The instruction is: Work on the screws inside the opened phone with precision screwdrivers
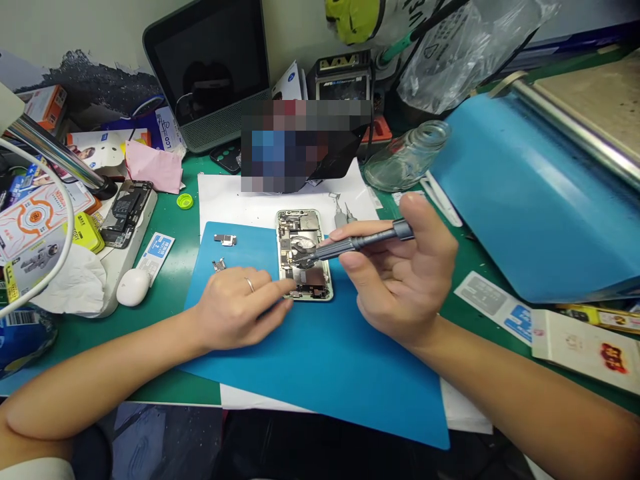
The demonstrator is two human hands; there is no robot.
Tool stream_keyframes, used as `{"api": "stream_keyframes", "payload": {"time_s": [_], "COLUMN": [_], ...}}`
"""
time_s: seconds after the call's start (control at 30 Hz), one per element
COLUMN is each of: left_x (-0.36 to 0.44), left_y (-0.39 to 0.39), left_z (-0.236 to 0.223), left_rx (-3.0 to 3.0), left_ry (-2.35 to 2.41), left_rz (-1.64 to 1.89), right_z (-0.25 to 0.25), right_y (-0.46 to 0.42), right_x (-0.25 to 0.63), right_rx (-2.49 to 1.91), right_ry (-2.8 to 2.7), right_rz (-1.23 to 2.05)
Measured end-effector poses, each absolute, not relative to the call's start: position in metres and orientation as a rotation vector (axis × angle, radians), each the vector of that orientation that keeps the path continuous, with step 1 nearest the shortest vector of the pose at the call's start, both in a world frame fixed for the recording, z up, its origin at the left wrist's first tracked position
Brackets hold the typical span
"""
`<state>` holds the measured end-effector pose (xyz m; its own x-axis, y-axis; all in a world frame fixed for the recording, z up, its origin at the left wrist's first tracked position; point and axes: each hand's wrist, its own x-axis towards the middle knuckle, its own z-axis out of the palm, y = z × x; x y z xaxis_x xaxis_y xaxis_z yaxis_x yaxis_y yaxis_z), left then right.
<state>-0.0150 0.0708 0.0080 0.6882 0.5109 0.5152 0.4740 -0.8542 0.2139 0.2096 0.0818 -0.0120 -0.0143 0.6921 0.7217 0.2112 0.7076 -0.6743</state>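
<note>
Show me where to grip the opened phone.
Best, I'd judge, across both long rims near the far end, from above: the phone lies flat, insides bared, so gripping there spares its parts. The left hand is at the near left corner; the screwdriver reaches over the middle.

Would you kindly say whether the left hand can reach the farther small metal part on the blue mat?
Probably yes: the farther part lies close to the left hand, with only the low nearer part roughly between them.

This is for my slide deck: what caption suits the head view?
Right hand holding a screwdriver over an opened phone, left hand at the phone's lower left corner.
</note>
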Motion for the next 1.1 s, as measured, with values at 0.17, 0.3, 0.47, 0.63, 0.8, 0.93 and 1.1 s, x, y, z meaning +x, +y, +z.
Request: {"api": "stream_keyframes", "payload": {"time_s": [0.17, 0.3, 0.47, 0.63, 0.8, 0.93, 1.1], "left_x": [-0.01, -0.008, -0.006, -0.005, -0.004, -0.004, -0.002], "left_y": [0.047, 0.032, 0.029, 0.031, 0.032, 0.03, 0.03], "left_z": [0.011, 0.008, 0.003, 0.004, 0.005, 0.005, 0.005], "left_rx": [2.969, 2.974, 2.972, 2.943, 2.922, 2.913, 2.899], "left_ry": [0.77, 0.828, 0.933, 0.993, 1.008, 1.032, 1.04], "left_rz": [0.607, 0.417, 0.3, 0.147, 0.087, 0.046, 0.021], "right_z": [-0.012, -0.013, -0.017, -0.023, -0.026, -0.025, -0.025], "right_y": [0.082, 0.082, 0.08, 0.08, 0.08, 0.079, 0.079], "right_x": [0.209, 0.209, 0.212, 0.213, 0.212, 0.212, 0.212], "right_rx": [-0.786, -0.776, -0.705, -0.599, -0.613, -0.652, -0.669], "right_ry": [-1.581, -1.638, -1.75, -1.85, -1.87, -1.898, -1.925], "right_rz": [0.448, 0.403, 0.381, 0.383, 0.423, 0.445, 0.457]}}
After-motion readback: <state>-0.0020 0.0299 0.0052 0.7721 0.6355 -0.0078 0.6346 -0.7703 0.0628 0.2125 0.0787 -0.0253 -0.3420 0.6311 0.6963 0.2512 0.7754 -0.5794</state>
